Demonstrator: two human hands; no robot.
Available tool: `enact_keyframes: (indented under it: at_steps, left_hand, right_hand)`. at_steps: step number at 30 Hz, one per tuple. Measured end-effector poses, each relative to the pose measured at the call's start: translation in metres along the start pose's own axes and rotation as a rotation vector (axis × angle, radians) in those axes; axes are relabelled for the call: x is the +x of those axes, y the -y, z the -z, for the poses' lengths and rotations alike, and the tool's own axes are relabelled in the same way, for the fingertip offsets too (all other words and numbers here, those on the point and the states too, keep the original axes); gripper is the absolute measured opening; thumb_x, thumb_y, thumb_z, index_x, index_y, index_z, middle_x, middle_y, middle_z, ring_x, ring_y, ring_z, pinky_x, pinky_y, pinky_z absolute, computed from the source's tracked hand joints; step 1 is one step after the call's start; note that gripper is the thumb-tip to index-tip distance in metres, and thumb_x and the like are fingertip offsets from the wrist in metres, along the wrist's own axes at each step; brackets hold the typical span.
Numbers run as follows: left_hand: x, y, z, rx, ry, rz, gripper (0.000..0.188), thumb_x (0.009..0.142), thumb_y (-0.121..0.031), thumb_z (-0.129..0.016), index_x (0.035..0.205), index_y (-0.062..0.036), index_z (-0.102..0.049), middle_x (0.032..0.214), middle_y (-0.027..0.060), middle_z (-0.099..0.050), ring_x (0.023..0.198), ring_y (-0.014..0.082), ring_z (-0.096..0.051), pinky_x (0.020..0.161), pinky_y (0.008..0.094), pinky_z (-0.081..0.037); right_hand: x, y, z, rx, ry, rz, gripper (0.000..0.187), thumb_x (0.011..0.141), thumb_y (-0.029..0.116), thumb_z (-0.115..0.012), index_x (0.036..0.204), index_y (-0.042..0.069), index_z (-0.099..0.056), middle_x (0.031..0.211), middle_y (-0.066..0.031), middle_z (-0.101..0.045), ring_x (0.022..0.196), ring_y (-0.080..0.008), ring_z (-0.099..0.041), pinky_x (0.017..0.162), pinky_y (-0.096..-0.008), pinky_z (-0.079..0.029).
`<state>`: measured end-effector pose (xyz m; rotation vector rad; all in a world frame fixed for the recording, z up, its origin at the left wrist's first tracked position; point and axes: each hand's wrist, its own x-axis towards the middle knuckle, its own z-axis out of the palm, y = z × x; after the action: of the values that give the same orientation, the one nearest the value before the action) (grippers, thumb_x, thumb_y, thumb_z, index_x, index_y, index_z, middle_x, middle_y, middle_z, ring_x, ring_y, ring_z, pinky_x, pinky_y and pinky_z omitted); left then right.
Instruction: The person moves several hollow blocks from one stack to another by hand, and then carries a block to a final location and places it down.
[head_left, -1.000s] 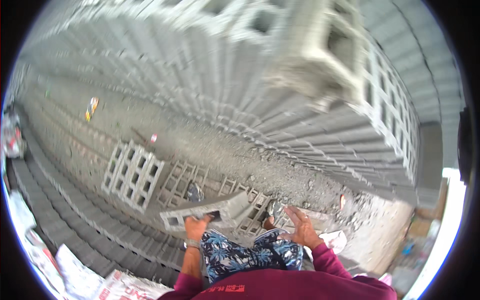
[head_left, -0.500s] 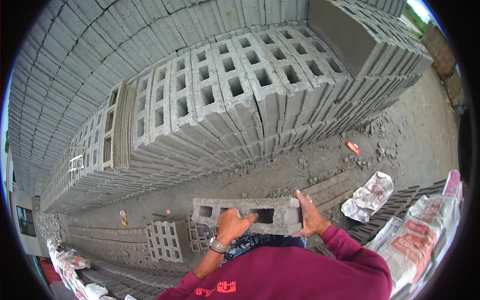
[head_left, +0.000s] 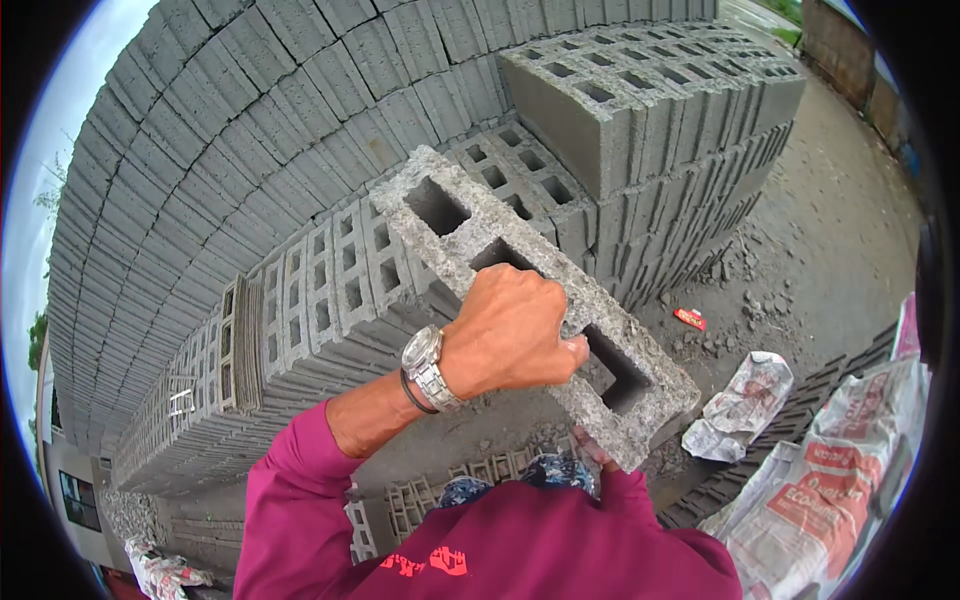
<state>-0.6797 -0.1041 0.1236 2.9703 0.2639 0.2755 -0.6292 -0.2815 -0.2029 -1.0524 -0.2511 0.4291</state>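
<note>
I have the hollow block [head_left: 580, 305] up off the ground in front of the maroon shirt [head_left: 570, 545], slanted from far left to near right, holes facing me. My left hand [head_left: 515, 325] grips its middle, fingers curled into a hole and thumb toward the next, apparently pinching the web between. My right hand [head_left: 597, 452] is at the block's near end, mostly hidden; I can't tell how its fingers are set. I judge this a mid-carry step; any further move calls for a firm left grip and for keeping the far end clear of its neighbours. Beyond the block and to its left runs a row of blocks [head_left: 375, 300]; beyond and to its right, a higher stack [head_left: 650, 150]. Right of its near end lies a crumpled sack [head_left: 740, 405].
</note>
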Motion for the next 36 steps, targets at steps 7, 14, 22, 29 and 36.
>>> enact_keyframes:
  at_steps: [7, 14, 22, 29, 36]
  left_hand:
    - [0.120, 0.038, -0.011, -0.028, -0.047, -0.145, 0.041, 0.057, -0.031, -0.064, 0.054, 0.0092, -0.057, 0.053, 0.0270, -0.055, 0.053, 0.0436, -0.059, 0.053, 0.0453, -0.048]
    - [0.190, 0.104, -0.042, -0.160, -0.022, -0.181, 0.037, 0.053, -0.029, -0.063, 0.058, 0.0082, -0.061, 0.059, 0.0281, -0.059, 0.060, 0.0438, -0.063, 0.059, 0.0459, -0.051]
    - [0.264, 0.209, -0.050, -0.138, -0.084, -0.039, 0.041, 0.053, -0.034, -0.066, 0.056, 0.0064, -0.061, 0.058, 0.0272, -0.058, 0.058, 0.0428, -0.061, 0.057, 0.0471, -0.048]
    - [0.308, 0.273, -0.046, -0.127, -0.050, 0.034, 0.045, 0.054, -0.037, -0.068, 0.057, 0.0070, -0.061, 0.057, 0.0264, -0.058, 0.055, 0.0421, -0.058, 0.055, 0.0476, -0.045]
    - [0.319, 0.272, -0.046, -0.127, 0.001, 0.068, 0.044, 0.055, -0.038, -0.070, 0.057, 0.0057, -0.062, 0.055, 0.0232, -0.058, 0.051, 0.0354, -0.057, 0.053, 0.0453, -0.045]
  right_hand:
    - [0.087, 0.041, -0.053, -0.728, -0.184, 0.911, 0.110, 0.075, 0.039, -0.081, 0.152, 0.001, -0.012, 0.153, -0.0215, -0.024, 0.142, -0.0363, -0.025, 0.117, -0.0511, -0.016]
    - [0.143, 0.040, -0.091, -0.878, -0.300, 0.914, 0.128, 0.071, 0.042, -0.084, 0.153, 0.001, 0.006, 0.154, -0.0297, -0.006, 0.143, -0.0465, -0.015, 0.115, -0.0574, -0.020]
    - [0.258, 0.011, -0.172, -0.702, -0.245, 0.848, 0.128, 0.068, 0.041, -0.084, 0.153, -0.001, 0.001, 0.157, -0.0269, -0.008, 0.145, -0.0427, -0.013, 0.117, -0.0553, -0.013]
    - [0.321, 0.001, -0.212, -0.888, -0.302, 0.905, 0.129, 0.064, 0.039, -0.089, 0.153, -0.001, -0.005, 0.159, -0.0230, -0.010, 0.147, -0.0391, -0.012, 0.118, -0.0520, -0.011]
    - [0.334, -0.008, -0.208, -0.852, -0.340, 0.961, 0.128, 0.062, 0.044, -0.088, 0.154, 0.001, -0.009, 0.158, -0.0204, -0.014, 0.146, -0.0382, -0.013, 0.118, -0.0524, -0.011]
